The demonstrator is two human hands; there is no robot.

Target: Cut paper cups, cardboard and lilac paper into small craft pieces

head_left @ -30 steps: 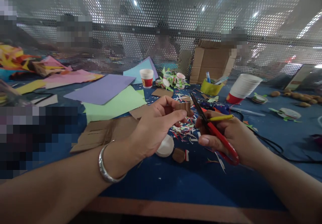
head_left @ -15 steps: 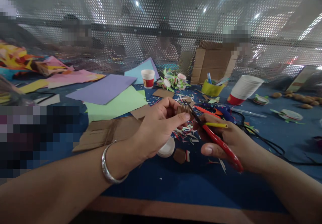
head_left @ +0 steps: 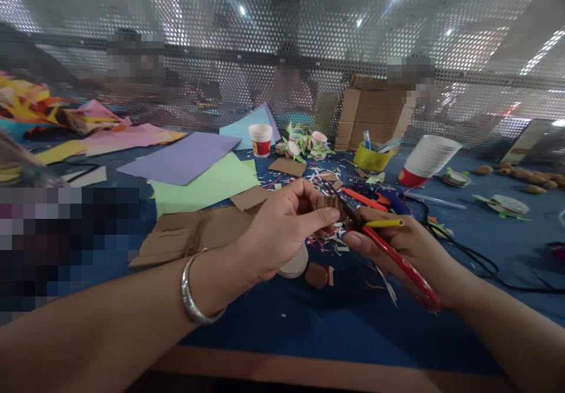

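Note:
Between thumb and fingers, my left hand (head_left: 286, 222) pinches a small brown piece of cardboard (head_left: 328, 207). My right hand (head_left: 397, 240) grips red-handled scissors (head_left: 399, 263), their dark blades pointing up and left against the right edge of that piece. A yellow tube (head_left: 385, 223) sticks out by the scissors' pivot; I cannot tell what it belongs to. Below my left hand lies a white round lid-like disc (head_left: 295, 262), partly covered by the hand. Beside it rests a small cut cardboard piece (head_left: 316, 275) with a red and white strip at its edge.
Paper scraps (head_left: 329, 240) litter the blue table (head_left: 273, 334). Cardboard (head_left: 172, 237) and green paper (head_left: 203, 187) lie left. Behind stand a paper cup (head_left: 260, 140), small green-and-white crafts (head_left: 302, 143), and a yellow pen holder (head_left: 373, 156). Stacked cups (head_left: 428, 160) and a black cord (head_left: 472, 257) are right.
Both hands have shifted slightly right and down with the cardboard and scissors. My right thumb has moved up closer to the scissors' handle, and the handles look closer together.

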